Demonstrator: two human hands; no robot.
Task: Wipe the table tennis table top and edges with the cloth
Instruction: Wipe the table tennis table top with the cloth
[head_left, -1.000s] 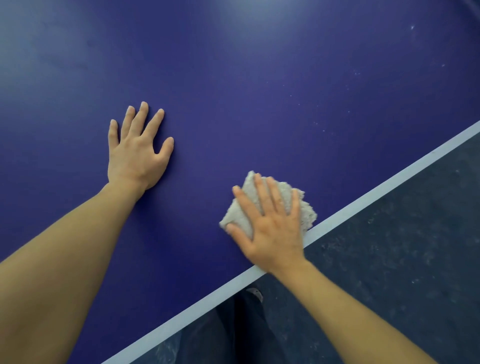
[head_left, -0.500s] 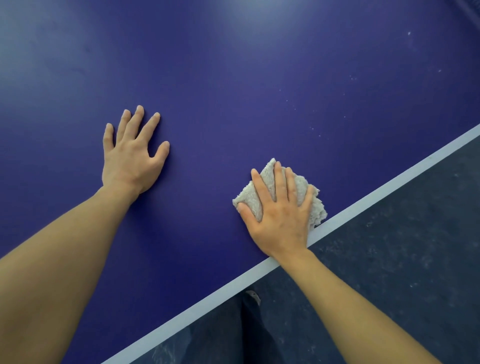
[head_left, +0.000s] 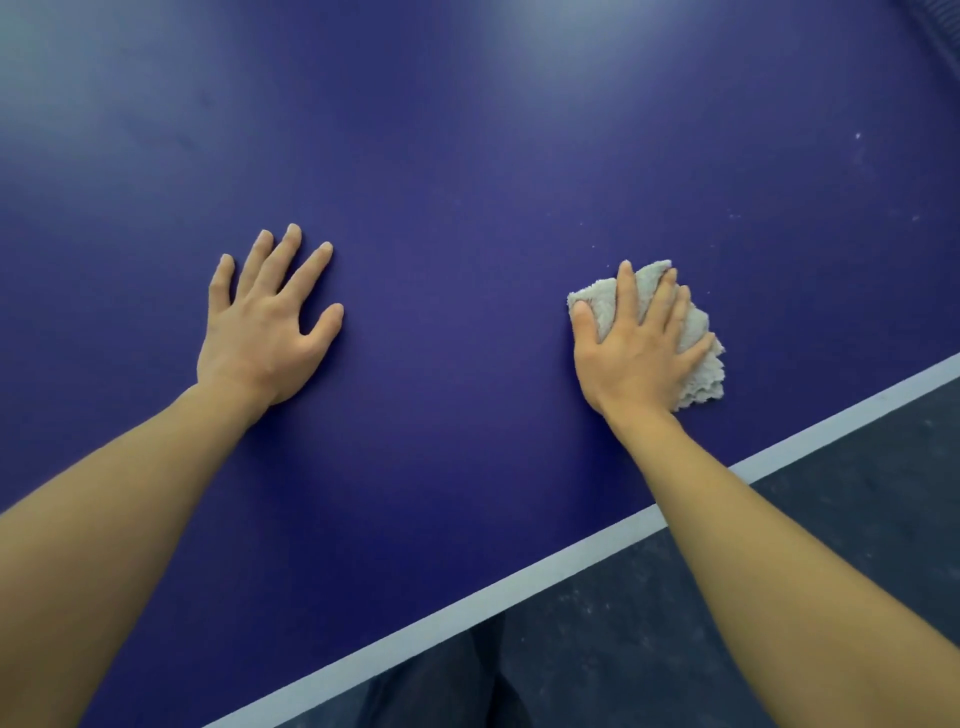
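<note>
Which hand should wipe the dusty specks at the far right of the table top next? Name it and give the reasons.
Right. The right hand already presses the cloth flat near the white edge line, on the side of the specks. The left hand lies bare and flat on the table top, farther away.

Your right hand (head_left: 641, 358) lies flat on the crumpled pale cloth (head_left: 698, 358), pressing it onto the blue table (head_left: 467, 182), fingers (head_left: 626, 296) spread across it. The cloth sits near the white edge line (head_left: 519, 582) but apart from it. Your left hand (head_left: 265, 325) rests palm down on the bare table, well apart from the cloth. A few pale specks (head_left: 857, 136) dot the surface far right. Dark floor (head_left: 857, 493) lies beyond the edge.
</note>
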